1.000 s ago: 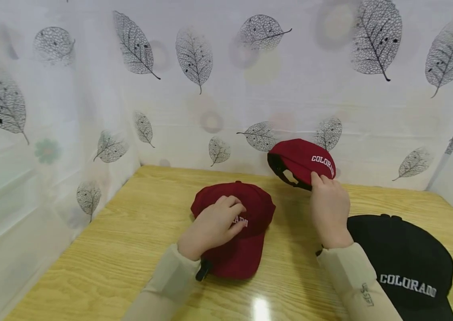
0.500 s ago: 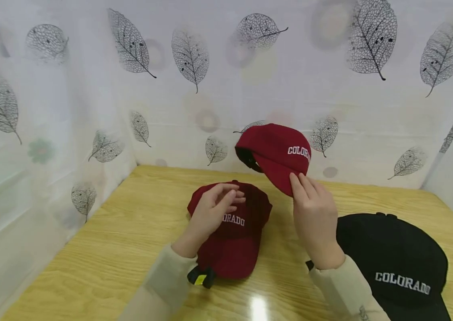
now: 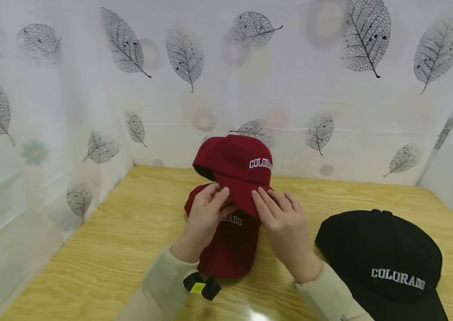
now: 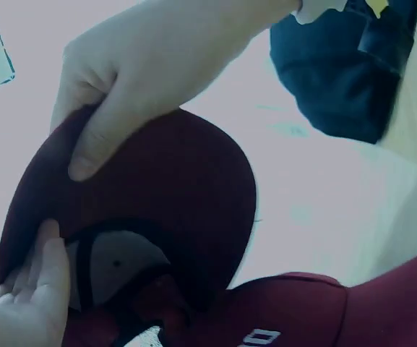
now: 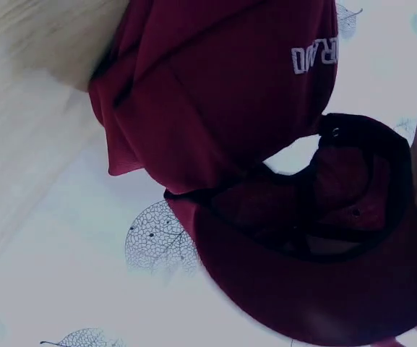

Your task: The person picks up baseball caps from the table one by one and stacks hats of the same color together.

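Note:
Both hands hold a dark red baseball cap (image 3: 232,154) lettered in white, raised above a second red cap (image 3: 228,256) on the table. My right hand (image 3: 286,227) grips the raised cap's brim at its right side, fingers on top; in the left wrist view its thumb (image 4: 92,148) presses the brim's underside. My left hand (image 3: 198,218) pinches the brim's left edge, thumb above and fingers (image 4: 49,267) beneath. The raised cap tilts, its dark hollow inside (image 5: 353,181) showing in the right wrist view. It hides much of the lower cap's crown.
A black cap (image 3: 379,249) lettered COLORADO sits on the wooden table (image 3: 110,249) at the right. A leaf-patterned cloth (image 3: 194,111) hangs behind the table and along its sides. A small black piece with a yellow mark (image 3: 198,287) hangs at the left cuff.
The raised cap has come left, from the back right to above the lower red cap. My left hand has gone from over the lower cap to the raised cap's brim.

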`<state>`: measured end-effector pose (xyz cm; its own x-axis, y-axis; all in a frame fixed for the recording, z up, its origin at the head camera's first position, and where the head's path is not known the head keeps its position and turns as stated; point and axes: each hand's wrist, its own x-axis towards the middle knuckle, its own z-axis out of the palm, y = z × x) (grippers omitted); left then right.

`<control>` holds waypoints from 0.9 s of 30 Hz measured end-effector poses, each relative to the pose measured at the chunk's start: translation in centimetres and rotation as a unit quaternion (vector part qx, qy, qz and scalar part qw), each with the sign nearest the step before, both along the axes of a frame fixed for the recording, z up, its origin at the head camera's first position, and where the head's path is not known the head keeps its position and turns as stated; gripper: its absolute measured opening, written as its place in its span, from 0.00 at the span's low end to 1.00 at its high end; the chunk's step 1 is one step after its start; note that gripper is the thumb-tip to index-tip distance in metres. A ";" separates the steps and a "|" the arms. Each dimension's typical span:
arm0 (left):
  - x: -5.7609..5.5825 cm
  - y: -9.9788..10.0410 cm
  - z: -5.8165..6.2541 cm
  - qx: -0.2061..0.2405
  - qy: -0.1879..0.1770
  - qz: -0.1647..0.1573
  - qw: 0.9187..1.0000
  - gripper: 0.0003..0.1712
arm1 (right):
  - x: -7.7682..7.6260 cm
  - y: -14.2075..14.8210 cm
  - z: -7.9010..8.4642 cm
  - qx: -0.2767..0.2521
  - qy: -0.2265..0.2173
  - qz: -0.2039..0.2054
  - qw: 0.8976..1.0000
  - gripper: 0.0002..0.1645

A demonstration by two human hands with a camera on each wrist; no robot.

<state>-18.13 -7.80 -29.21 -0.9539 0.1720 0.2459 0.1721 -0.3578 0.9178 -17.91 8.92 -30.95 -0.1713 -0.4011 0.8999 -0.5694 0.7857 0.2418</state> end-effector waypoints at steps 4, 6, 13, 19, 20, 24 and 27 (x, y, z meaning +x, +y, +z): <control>0.1 -0.3 0.3 0.003 0.009 0.044 0.999 0.12 | 0.0 0.3 0.1 0.020 -0.066 0.032 0.997 0.21; 0.0 -0.6 0.4 0.008 0.003 0.065 0.998 0.11 | -0.1 0.6 0.1 0.008 -0.141 0.073 0.987 0.29; -0.4 -1.5 0.6 0.029 -0.007 0.082 0.996 0.11 | -1.6 2.6 0.3 -0.240 -0.451 0.178 0.841 0.26; -0.6 -1.8 0.7 0.021 -0.007 0.085 0.996 0.10 | -2.7 4.4 0.7 -0.343 -0.543 0.170 0.747 0.27; -0.6 -1.9 0.7 0.016 -0.006 0.082 0.996 0.11 | -2.8 4.5 0.8 -0.348 -0.547 0.176 0.741 0.27; -0.4 -2.3 0.5 -0.014 0.004 0.074 0.997 0.13 | -2.8 4.7 0.9 -0.359 -0.549 0.205 0.726 0.28; -0.2 -2.6 0.3 -0.043 0.007 0.081 0.996 0.13 | -2.6 4.9 1.0 -0.362 -0.543 0.237 0.720 0.27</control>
